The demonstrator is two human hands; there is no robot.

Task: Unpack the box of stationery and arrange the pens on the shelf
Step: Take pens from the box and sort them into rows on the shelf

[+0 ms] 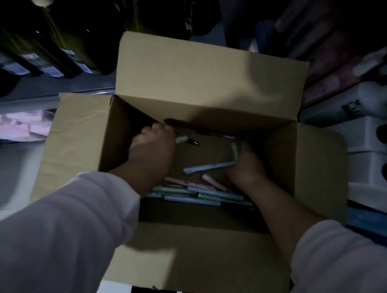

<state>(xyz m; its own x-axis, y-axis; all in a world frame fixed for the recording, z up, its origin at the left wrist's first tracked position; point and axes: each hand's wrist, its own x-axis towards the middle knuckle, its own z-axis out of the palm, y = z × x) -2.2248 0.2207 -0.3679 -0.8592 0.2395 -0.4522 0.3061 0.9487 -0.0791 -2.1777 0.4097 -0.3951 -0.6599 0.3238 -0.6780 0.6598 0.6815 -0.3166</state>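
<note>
Gripped in the left hand (pixel 153 148), at frame centre, are a green pen (pixel 182 139) and a dark pen (pixel 192 142). A blue pen (pixel 209 168) is clasped in the curled right hand (pixel 245 168). Further pens (pixel 190 194) are heaped low in the box (pixel 206 74). They are judged light, stiff and smooth; a mid-barrel hold is advised.

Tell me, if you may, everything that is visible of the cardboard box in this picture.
The cardboard box is plain brown and stands upright with all four flaps folded outward; the left flap is creased. Pastel pens lie piled on its bottom. The left hand and right hand reach inside, each gripping pens.
</note>
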